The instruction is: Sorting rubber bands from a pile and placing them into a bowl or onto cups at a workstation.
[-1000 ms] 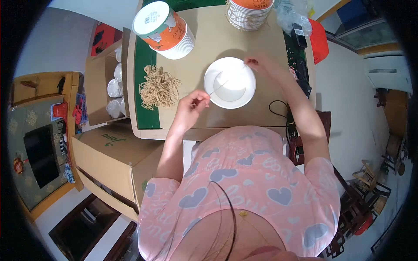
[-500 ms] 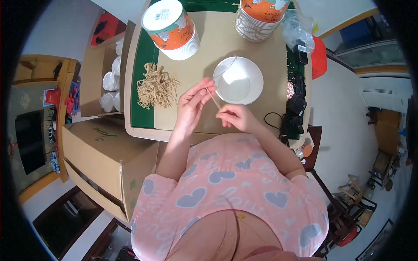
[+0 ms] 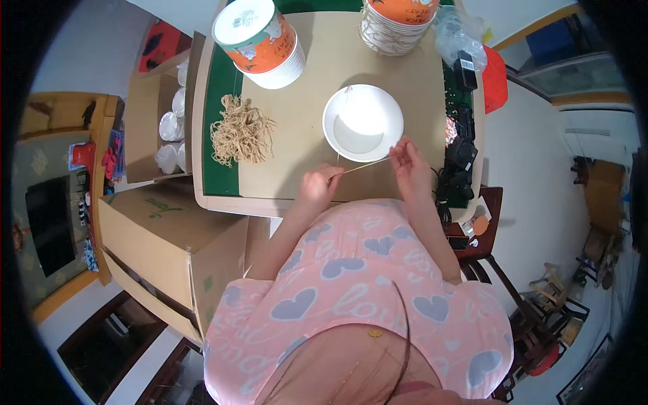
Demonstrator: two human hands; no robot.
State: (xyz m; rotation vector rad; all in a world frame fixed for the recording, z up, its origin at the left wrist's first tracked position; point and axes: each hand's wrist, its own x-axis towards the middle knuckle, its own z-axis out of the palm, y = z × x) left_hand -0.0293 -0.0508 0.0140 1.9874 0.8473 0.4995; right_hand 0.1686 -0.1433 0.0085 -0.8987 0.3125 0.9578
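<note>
In front of me stands a white paper bucket point(image 3: 393, 129), its mouth facing up. A thin beige paper cord point(image 3: 368, 164) runs taut between my hands just off the bucket's near rim. My left hand point(image 3: 320, 186) is closed on one end of it, left of the bucket. On the other side, my right hand point(image 3: 412, 170) pinches the cord by the bucket's near right edge, with some fingers raised. A strand also hangs inside the far rim. To the left lies a loose heap of twisted paper cords point(image 3: 243, 131).
Orange-printed buckets are stacked at the back left point(image 3: 263, 50), and another stack point(image 3: 398, 30) with cords around it stands back right. Along the right edge are black adapters and cables point(image 3: 459, 158) and a clear plastic bag point(image 3: 460, 34). Cardboard boxes point(image 3: 175, 223) stand left of the table.
My hands have moved apart, the left down and the right rightward and up. The cord between them is now stretched sideways instead of hanging at a slant.
</note>
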